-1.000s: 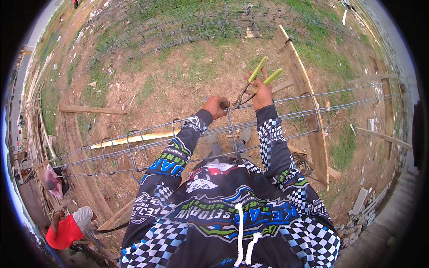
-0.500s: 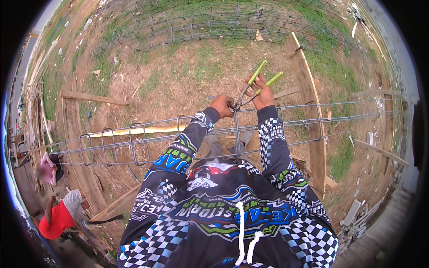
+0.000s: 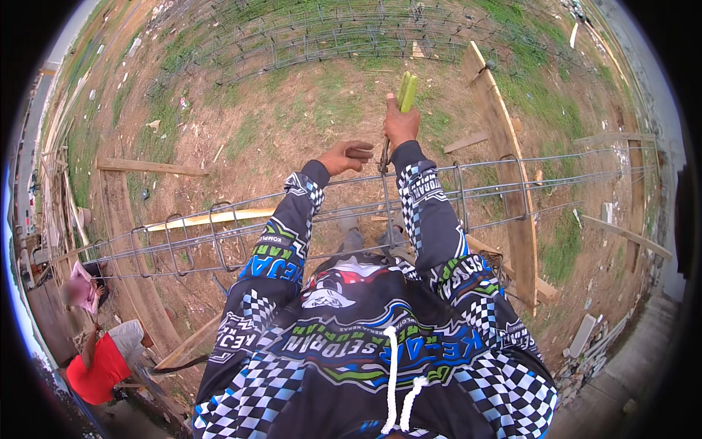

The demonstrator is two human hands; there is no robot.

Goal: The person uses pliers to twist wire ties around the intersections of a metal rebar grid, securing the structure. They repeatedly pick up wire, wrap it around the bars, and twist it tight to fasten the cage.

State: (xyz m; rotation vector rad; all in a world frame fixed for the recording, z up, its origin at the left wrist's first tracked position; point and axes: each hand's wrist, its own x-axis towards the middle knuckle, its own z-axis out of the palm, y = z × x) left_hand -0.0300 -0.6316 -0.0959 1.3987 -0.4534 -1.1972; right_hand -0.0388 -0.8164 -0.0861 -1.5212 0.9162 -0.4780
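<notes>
Gripping pincers (image 3: 409,93) in R hand (image 3: 401,124), closing fingers firmly around handles. Squeezing green handles nearly together & pointing same fwd, away from body. Locating steel head of pincers at far upper edge of rebar cage (image 3: 570,155), approx. where meeting top corner of stirrup (image 3: 389,208); biting or merely touching: cannot tell at this res.

Extending L hand (image 3: 345,156) just L of pincers head, half-spread, w/ gap btwn thumb & fingers. Gripping nothing visible in L hand; thin wire, if any, being too small to tell. Aiming L fingertips toward pincers, slightly apart from same.

Passing both sleeves (image 3: 281,241) over cage. Standing at near side, placing feet below bars.

Running cage L to R in front of body, crossing plank (image 3: 504,161) at R & wide board (image 3: 130,249) at L. Spacing further stirrups along L portion, w/ pale wood strip (image 3: 212,218) adj.

Facing grass-patched ground (image 3: 292,110), w/ more rebar (image 3: 322,47) lying beyond. Having co-worker in red top (image 3: 99,369) & co-worker in pink top (image 3: 85,289) at far L; having pale block (image 3: 582,335) at lower R.
</notes>
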